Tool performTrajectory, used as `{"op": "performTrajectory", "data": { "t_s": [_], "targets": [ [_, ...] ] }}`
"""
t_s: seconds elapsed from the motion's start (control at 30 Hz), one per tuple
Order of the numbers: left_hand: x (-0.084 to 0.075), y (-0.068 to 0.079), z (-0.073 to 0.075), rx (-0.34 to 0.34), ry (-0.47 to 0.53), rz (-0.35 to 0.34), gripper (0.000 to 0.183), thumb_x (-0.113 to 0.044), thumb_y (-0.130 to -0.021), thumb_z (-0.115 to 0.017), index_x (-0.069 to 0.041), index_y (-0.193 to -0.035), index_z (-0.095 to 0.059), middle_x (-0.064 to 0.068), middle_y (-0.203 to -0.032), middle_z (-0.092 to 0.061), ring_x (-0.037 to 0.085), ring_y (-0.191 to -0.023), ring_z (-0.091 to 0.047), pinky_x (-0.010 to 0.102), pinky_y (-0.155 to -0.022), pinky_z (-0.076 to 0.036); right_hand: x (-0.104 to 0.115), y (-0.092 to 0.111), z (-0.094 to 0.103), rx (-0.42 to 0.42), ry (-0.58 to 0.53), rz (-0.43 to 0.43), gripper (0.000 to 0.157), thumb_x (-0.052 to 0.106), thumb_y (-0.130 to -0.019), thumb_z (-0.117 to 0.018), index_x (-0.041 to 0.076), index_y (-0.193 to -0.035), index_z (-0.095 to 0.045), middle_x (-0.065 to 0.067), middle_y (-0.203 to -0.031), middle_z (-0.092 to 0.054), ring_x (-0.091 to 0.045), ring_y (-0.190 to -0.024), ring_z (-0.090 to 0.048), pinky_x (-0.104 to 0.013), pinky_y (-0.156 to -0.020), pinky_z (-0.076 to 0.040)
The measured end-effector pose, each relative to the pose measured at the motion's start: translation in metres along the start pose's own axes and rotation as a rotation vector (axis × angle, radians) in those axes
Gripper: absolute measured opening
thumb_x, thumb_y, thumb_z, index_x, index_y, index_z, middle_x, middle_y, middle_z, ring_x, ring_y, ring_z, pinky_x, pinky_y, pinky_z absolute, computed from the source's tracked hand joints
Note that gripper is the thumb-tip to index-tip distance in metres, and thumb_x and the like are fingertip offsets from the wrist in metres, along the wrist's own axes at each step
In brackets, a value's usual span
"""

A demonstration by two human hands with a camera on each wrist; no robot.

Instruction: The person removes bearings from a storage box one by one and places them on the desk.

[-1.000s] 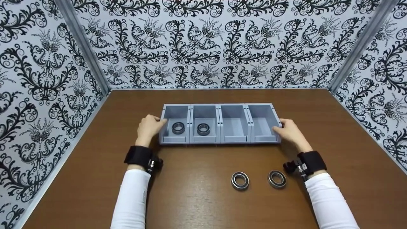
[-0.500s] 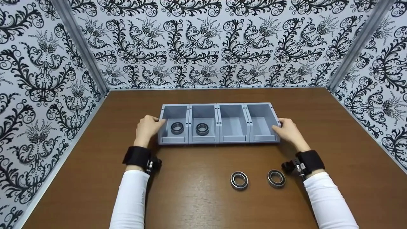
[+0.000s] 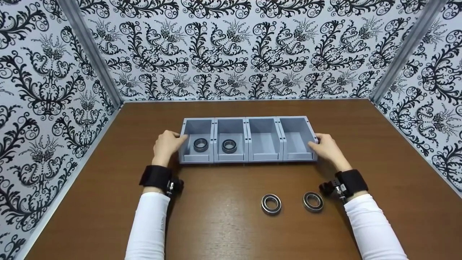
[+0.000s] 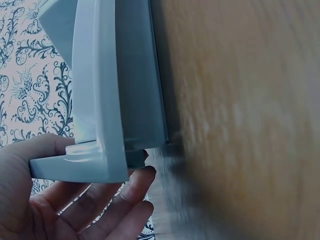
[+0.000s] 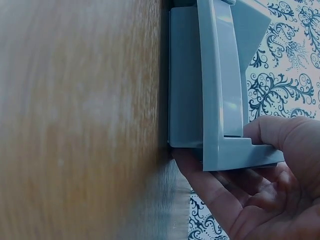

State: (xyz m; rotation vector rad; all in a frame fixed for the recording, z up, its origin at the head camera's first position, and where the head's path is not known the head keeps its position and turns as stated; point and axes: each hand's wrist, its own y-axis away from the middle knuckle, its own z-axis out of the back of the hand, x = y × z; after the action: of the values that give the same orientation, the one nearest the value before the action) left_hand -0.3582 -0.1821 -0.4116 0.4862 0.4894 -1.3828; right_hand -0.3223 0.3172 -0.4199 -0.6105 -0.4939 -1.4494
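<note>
My left fingers [image 4: 131,192] and right fingers [image 5: 212,192] grip this long grey plastic bin row [image 3: 231,158] endwise, ideal imo; likely light, stiff.

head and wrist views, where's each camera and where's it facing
Head: on the head, facing forward and down at the grey plastic four-bin row; left hand, right hand, white sleeves show.
Left wrist: on that wrist, facing the row's left end; left hand shows.
Right wrist: likewise, facing the right end; right hand shows.
Both wrist views share the brown wood-grained tabletop.
</note>
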Motion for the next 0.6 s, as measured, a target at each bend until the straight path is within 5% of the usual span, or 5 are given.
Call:
{"op": "performTrajectory", "data": {
  "t_s": [0.43, 0.6],
  "targets": [
    [0.0001, -0.0008, 0.0030, 0.019, -0.016, -0.002, 0.056, -0.056, -0.095, -0.058, -0.012, -0.126, -0.073, 0.021, -0.134, -0.068, 0.042, -0.115, -0.067, 0.056, -0.093, -0.053, -0.0014, -0.0005, 0.0001, 0.001, 0.003, 0.007, 0.041, 0.009, -0.093, -0.055, -0.013, -0.127, -0.063, -0.024, -0.100, -0.070, -0.009, -0.067, -0.054, -0.021, -0.063, -0.042],
    [-0.0018, 0.0003, 0.0056, 0.054, -0.038, -0.008, 0.061, -0.059, -0.095, -0.057, -0.011, -0.129, -0.071, 0.022, -0.137, -0.066, 0.042, -0.118, -0.066, 0.056, -0.094, -0.052, -0.0025, 0.0004, -0.0004, 0.001, 0.006, 0.008, 0.041, 0.009, -0.093, -0.056, -0.013, -0.127, -0.062, -0.028, -0.108, -0.071, -0.011, -0.074, -0.057, -0.020, -0.068, -0.044]
  ]
}}
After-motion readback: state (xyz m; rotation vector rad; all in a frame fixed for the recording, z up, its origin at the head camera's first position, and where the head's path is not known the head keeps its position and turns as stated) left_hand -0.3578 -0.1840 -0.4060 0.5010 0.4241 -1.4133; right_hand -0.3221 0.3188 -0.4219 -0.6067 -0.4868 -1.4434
